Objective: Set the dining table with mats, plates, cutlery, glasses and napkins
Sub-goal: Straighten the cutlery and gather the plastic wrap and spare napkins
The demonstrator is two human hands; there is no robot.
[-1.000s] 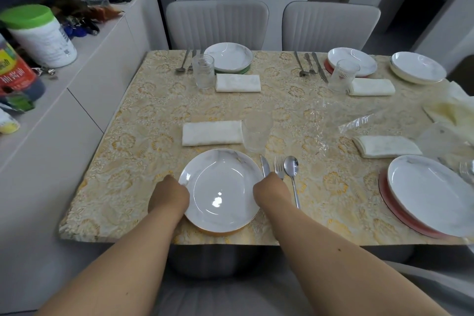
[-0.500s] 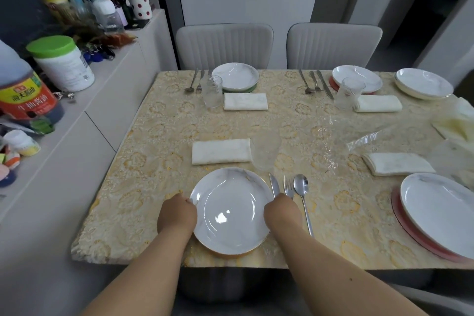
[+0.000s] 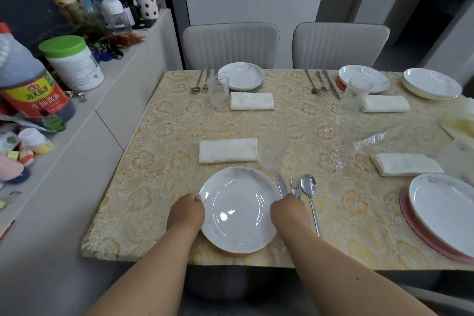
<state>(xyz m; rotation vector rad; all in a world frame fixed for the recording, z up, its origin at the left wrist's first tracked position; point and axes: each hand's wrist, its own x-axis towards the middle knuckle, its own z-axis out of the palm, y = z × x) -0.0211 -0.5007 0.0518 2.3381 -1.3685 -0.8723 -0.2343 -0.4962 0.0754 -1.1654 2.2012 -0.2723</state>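
Observation:
A white marbled plate (image 3: pixel 239 209) lies near the table's front edge on an orange mat whose rim (image 3: pixel 237 254) peeks out beneath it. My left hand (image 3: pixel 186 213) grips the plate's left rim and my right hand (image 3: pixel 288 211) grips its right rim. Just right of the plate lie a knife (image 3: pixel 281 183), a fork (image 3: pixel 295 185) and a spoon (image 3: pixel 309 191). Behind the plate are a folded white napkin (image 3: pixel 228 150) and a clear glass (image 3: pixel 273 150).
Other settings stand at the far left (image 3: pixel 242 75), far right (image 3: pixel 364 78) and near right (image 3: pixel 447 213), plus a spare plate (image 3: pixel 432 82). Clear plastic wrap (image 3: pixel 359 136) lies mid-table. A counter (image 3: pixel 77 115) with bottles and jars runs along the left. Two grey chairs (image 3: pixel 230 45) stand behind.
The view has tilted up and drawn closer; both hands stay on the plate's rims, and the plate has hardly shifted on the table.

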